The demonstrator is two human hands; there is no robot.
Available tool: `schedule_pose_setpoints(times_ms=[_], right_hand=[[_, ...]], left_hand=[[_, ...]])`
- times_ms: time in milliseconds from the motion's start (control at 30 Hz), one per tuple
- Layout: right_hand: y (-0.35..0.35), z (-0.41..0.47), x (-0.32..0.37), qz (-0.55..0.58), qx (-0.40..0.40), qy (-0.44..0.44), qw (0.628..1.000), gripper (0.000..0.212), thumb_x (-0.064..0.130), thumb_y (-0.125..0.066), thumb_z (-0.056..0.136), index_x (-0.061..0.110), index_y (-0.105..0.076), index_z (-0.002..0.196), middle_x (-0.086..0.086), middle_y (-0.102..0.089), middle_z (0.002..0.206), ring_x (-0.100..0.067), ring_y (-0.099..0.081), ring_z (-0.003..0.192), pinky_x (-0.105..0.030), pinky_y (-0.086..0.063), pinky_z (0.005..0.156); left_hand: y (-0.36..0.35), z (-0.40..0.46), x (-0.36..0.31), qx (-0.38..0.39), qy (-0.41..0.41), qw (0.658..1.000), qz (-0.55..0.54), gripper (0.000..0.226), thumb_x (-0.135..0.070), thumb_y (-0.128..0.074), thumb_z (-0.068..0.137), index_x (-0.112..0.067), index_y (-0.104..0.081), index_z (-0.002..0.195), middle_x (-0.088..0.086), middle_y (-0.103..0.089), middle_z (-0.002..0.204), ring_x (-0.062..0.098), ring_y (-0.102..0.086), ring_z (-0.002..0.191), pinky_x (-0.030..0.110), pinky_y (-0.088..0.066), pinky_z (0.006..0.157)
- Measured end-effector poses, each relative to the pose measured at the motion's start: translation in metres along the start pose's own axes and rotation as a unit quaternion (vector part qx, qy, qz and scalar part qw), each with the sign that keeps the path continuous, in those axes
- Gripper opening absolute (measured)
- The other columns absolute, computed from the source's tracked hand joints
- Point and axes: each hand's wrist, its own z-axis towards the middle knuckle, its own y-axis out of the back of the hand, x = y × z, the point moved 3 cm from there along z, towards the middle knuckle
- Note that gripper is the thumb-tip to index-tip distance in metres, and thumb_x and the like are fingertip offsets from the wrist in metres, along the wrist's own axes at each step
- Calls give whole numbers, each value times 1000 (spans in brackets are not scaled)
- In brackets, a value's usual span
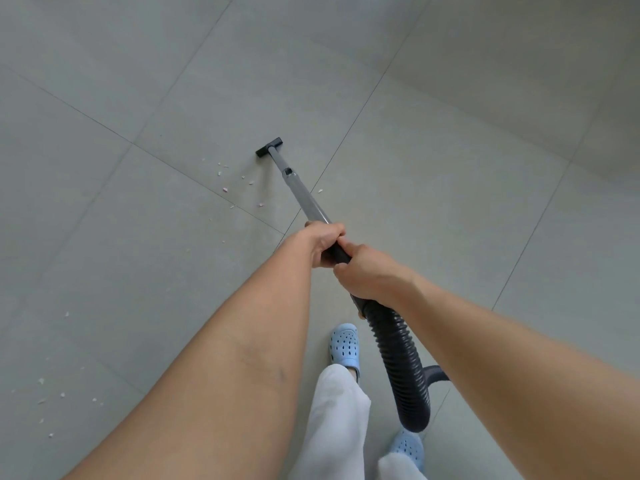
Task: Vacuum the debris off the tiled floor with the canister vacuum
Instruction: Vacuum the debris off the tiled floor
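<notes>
Both the left hand (323, 242) and the right hand (367, 275) grip the vacuum wand (304, 199), its nozzle (268, 146) resting far ahead on the tiled floor (450, 168), with pale debris (239, 181) left of it and a near-left scatter (52, 396) apparently unvacuumed.

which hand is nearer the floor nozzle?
Left. The left hand grips the wand just above the right hand, which holds the handle by the hose, farther from the nozzle.
</notes>
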Motion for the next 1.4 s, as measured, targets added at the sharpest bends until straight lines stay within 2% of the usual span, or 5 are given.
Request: schedule_pose_setpoints(times_ms=[533, 733, 900, 1200, 1400], right_hand=[[-84, -149, -156, 52, -22, -22, 998, 56, 16, -39, 93, 37, -36, 145, 7, -51, 82, -16, -56, 73, -31, -48, 68], [-114, -197, -187, 89, -2, -38, 995, 51, 11, -41, 96, 27, -39, 145, 1, -49, 77, -24, -57, 80, -43, -56, 87], [-129, -229, -202, 100, 36, -68, 992, 46, 8, -45, 97, 25, -43, 141, -13, -53, 83, -32, -59, 75, -54, -59, 81], [-160, -235, -194, -23, 48, -20, 998, 62, 13, -46, 94, 35, -32, 150, -4, -52, 78, -23, -58, 69, -43, -61, 72], [-164, -194, -161, -94, 23, 19, 995, 70, 18, -48, 92, 37, -23, 155, 3, -53, 95, -18, -55, 83, -25, -42, 67]], left_hand=[[-139, -95, 151, 54, 7, 998, 37, 44, -17, -53, 94, -4, -36, 132, 11, -57, 80, 21, -60, 59, 26, -51, 44], [-164, -130, 201, 48, -8, 998, 47, 44, -15, -53, 93, -2, -37, 132, 12, -57, 74, 20, -59, 52, 21, -46, 36], [-175, -154, 235, 49, -12, 999, 9, 47, -10, -53, 91, 1, -39, 134, 13, -57, 73, 19, -59, 40, 22, -46, 35], [-155, -159, 283, 46, 7, 993, -113, 44, -9, -53, 89, 1, -42, 131, 13, -55, 70, 19, -58, 35, 26, -49, 39], [-117, -133, 261, 24, 3, 993, -111, 51, -11, -54, 92, 3, -37, 138, 14, -52, 73, 23, -56, 51, 26, -48, 36]])
